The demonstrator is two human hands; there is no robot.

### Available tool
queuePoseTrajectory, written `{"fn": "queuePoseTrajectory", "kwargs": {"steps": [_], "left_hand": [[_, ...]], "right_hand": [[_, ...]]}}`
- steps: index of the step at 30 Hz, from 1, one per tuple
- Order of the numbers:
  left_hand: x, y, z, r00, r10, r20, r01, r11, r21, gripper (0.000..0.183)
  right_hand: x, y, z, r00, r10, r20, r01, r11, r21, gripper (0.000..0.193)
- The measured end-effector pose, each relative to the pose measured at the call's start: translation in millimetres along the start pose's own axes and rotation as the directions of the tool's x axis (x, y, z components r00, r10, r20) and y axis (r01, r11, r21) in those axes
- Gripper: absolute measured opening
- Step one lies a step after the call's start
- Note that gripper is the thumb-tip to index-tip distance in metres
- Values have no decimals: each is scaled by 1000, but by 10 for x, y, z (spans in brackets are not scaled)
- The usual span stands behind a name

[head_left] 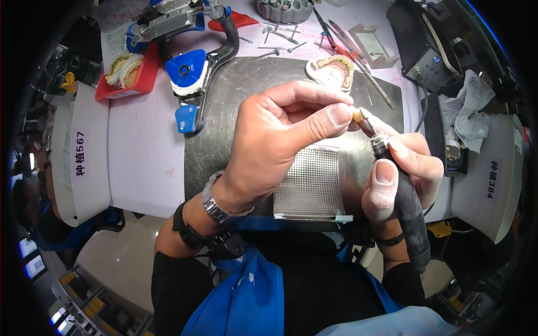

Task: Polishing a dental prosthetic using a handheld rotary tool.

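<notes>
My left hand (291, 123) pinches a small yellowish dental crown (357, 115) between thumb and fingertips. Wrapped round a black rotary handpiece (408, 207) is my right hand (400, 168), its fingers near the metal collar. The handpiece's thin pointed bur (366, 119) reaches up to the crown, at or very near its surface; contact is too small to tell. Just beyond my hands lies a dental model (338, 71) with a row of tooth-coloured crowns on a pinkish arch. Below them a perforated metal grille (310, 187) is set in the grey metal work plate (224, 129).
At left stand a blue-and-black articulator (188, 73) and a red tray (147, 75) holding plaster models. Several loose burs (277, 50) and long tools lie at the back. A black control box (431, 59) and crumpled paper (469, 106) are at right. White panels flank both sides.
</notes>
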State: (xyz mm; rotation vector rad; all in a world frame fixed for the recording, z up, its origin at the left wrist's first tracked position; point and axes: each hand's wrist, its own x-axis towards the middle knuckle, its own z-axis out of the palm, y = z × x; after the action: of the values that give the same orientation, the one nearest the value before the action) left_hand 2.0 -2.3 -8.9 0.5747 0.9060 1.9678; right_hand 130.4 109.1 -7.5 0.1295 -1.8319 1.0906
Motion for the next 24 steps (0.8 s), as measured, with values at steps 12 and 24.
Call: {"fn": "queuePoseTrajectory", "kwargs": {"steps": [12, 24], "left_hand": [[-1, -6, 31, 984, 179, -5, -175, 969, 174, 14], [-10, 9, 29, 967, 252, 25, -246, 915, 319, 15]], "right_hand": [[-18, 28, -48, 999, 4, 36, -5, 1000, 31, 30], [-6, 11, -45, 998, 60, 11, -60, 998, -11, 28]]}}
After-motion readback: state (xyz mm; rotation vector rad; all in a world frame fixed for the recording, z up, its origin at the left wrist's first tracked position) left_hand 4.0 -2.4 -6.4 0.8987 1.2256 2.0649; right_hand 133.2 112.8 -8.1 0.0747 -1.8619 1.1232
